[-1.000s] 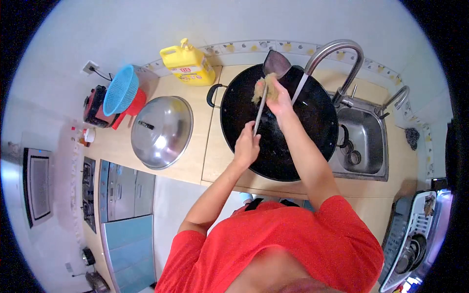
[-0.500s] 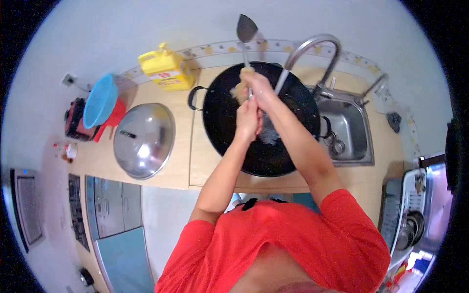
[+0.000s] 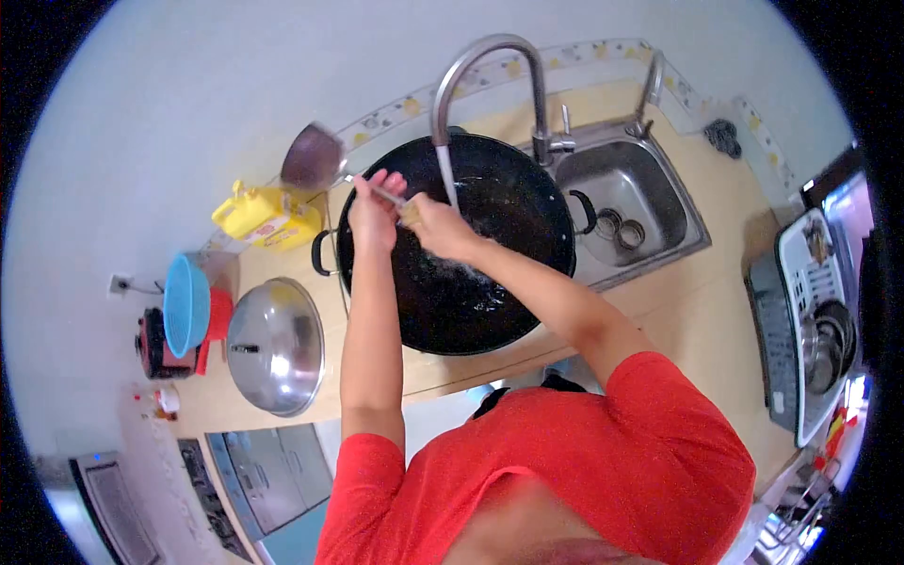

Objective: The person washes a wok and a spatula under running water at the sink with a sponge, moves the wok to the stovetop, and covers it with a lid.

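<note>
A metal spatula is held over the left side of a large black wok, its broad blade pointing up and left. My left hand holds its shaft loosely near the blade, with some fingers stretched out beyond it. Just to the right, my right hand is closed around a yellowish sponge, pressed against the spatula's handle. A gooseneck faucet pours a stream of water into the wok. Wet patches shine on the wok's bottom.
Right of the wok is a steel sink with round metal pieces inside. On the left stand a yellow jug, a domed steel lid and a blue basin. A dish rack holds metalware at the far right.
The spatula has swung from upright to slanting left. My left hand has moved up the shaft toward the blade; my right hand is now lower and farther left. The view has tilted.
</note>
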{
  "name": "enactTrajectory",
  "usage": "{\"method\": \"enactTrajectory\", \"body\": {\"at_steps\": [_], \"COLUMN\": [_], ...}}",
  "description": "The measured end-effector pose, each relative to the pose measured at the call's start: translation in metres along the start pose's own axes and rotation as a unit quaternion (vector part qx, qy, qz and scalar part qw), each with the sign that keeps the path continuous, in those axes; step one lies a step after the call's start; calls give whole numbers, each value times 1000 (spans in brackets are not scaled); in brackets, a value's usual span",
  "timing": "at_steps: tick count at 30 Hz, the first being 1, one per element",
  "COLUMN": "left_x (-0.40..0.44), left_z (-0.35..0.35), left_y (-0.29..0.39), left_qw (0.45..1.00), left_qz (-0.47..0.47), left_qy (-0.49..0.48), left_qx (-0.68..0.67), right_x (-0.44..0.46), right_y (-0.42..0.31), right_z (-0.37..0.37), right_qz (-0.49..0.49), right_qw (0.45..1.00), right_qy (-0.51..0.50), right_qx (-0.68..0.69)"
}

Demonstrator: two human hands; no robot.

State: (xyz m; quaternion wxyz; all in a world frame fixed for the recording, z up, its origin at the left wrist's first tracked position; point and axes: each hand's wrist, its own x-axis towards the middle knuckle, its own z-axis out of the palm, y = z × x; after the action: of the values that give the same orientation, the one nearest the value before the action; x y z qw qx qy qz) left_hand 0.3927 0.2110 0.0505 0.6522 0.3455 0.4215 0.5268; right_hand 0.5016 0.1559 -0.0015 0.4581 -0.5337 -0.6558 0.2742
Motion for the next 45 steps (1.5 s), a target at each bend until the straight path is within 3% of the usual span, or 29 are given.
{"method": "enactTrajectory", "body": {"at_steps": [1,4,7,11,13,15,16,17,18,19,20,23,25,26,27,28,29,31,33,36,39,40,43,45], "left_x": [10,16,25,18,12,-5,-14,-16,-26,-14,-8,-3,-1,0,11,22,27,34,45,50,40,32,19,16], "left_z": [8,28,20,8,-24,-32,-40,-46,-42,-56,-62,-36,-2,15,24,34,50,75,89,93,86,82,52,16], "left_y": [-2,-16,2,79,132,151,157,153,142,125,104,40,12,1,-16,-25,-34,-44,-53,-66,-59,-55,-36,-29], "left_qw": [996,985,979,949,940,933,923,903,886,864,865,844,812,825,830,792,774,763,742,819,782,775,701,662], "left_qz": [1,100,179,270,292,241,213,164,122,87,81,-7,-50,-91,-116,-122,-153,-178,-208,-108,-96,-96,-53,87], "left_qy": [0,129,78,154,124,85,68,44,22,37,-1,-70,-119,-139,-148,-194,-179,-183,-200,-171,-231,-234,-241,-181], "left_qx": [-90,-56,-53,48,130,253,314,394,447,494,495,532,570,540,525,566,587,594,604,537,571,579,669,722], "right_x": [-5,-15,-30,-56,-64,-59,-59,-52,-51,-50,-49,-62,-76,-86,-88,-86,-85,-83,-87,-93,-83,-84,-53,-31], "right_y": [3,7,14,33,53,79,91,109,80,76,80,113,114,111,116,125,133,136,136,142,147,165,176,155], "right_z": [2,-12,-23,-31,-32,-38,-46,-50,-81,-84,-89,-60,-36,-31,-29,-29,-30,-37,-33,-37,-47,-37,-21,-28], "right_qz": [-17,-9,-36,-33,5,104,52,87,90,183,198,150,104,28,22,17,14,64,73,-42,6,-25,198,356], "right_qw": [1000,1000,998,999,1000,990,994,978,934,886,876,875,879,882,887,890,894,930,897,898,910,910,959,920], "right_qy": [22,19,43,20,-18,-91,-97,-167,-278,-313,-339,-261,-277,-280,-279,-277,-274,-90,-152,-248,-155,-57,-91,-122], "right_qx": [-12,-19,-36,-29,-15,-5,-24,-89,-206,-288,-281,-379,-373,-377,-369,-361,-354,-349,-410,-360,-384,-411,-179,110]}}
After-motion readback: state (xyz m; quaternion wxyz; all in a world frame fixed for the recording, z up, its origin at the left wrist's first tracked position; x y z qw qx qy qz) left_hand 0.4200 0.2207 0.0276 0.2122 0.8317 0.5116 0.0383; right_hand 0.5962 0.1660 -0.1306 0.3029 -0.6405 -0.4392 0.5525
